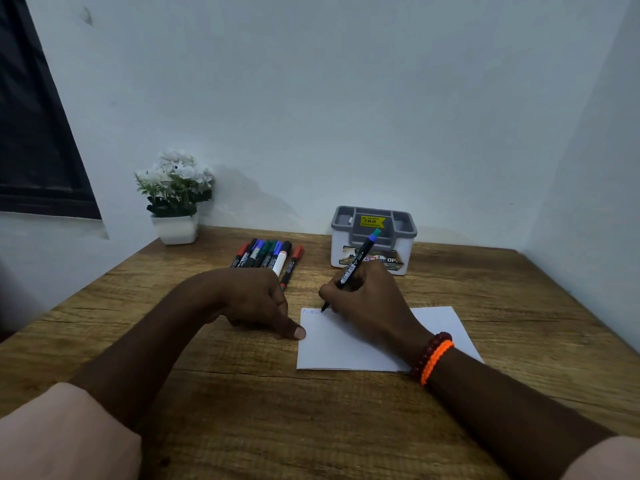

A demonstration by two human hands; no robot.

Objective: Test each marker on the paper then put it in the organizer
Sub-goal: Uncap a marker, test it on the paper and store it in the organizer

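Observation:
My right hand (367, 299) grips a black marker (353, 268) with a teal end, its tip touching the top left corner of the white paper (332, 348), where faint scribbles show. My left hand (256, 299) is curled into a fist, thumb pressing on the paper's left edge; whether it holds a cap is hidden. Several capped markers (266, 254) in red, blue, green and black lie side by side beyond my left hand. The grey and white organizer (374, 237) stands behind my right hand, with no markers visible in its compartments.
A white pot of white flowers (175, 199) stands at the back left corner of the wooden table (277, 410). Walls close in behind and on the right. A dark window frame is on the left wall.

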